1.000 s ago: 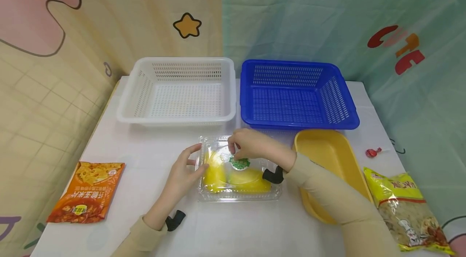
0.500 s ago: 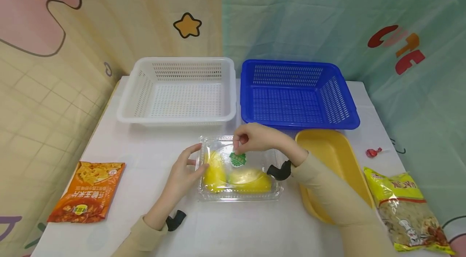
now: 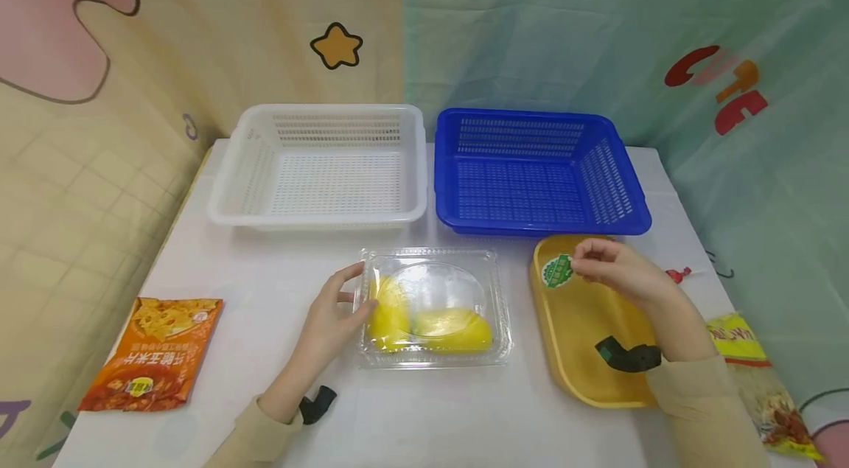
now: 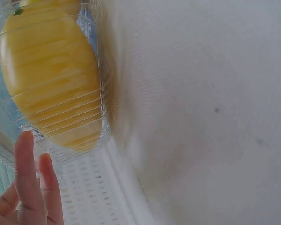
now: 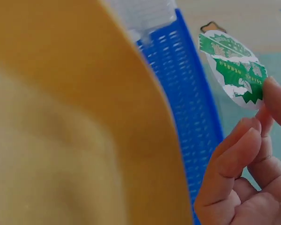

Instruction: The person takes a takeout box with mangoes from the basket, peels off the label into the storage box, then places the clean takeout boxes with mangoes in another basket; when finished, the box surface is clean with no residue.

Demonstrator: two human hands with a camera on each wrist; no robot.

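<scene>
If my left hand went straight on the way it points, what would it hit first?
The clear plastic container: your left hand is right at its left edge and appears to touch it, though exact contact is hard to judge.

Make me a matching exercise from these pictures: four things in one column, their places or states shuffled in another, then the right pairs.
Things:
1. Round green-and-white sticker
2. Clear rectangular plastic box
3. Orange printed snack packet
4. Blue slotted plastic basket

Places or states:
A. Touched by the left hand
B. Directly beside the white slotted plastic basket
C. Pinched by the right hand
D. Lying farthest left

Pairs: 1-C, 2-A, 3-D, 4-B
</scene>
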